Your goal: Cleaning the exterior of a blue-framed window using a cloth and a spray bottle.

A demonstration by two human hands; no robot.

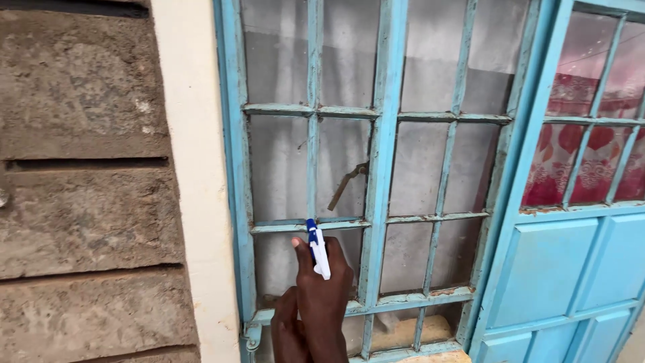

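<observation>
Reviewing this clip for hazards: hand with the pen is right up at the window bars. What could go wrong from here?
1. The hand holds the blue and white pen upright with its tip at the horizontal bar; a slip could push it through the gap against the glass pane.
2. The light blue window frame shows rust and flaking paint, so its edges might scrape the knuckles.
3. The metal latch hangs just above and could snag the pen.

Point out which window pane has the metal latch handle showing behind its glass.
The middle-row pane just left of the thick centre post, directly above the hand with the blue-and-white pen. A brown latch handle slants across it; the other panes show only curtain.
</observation>
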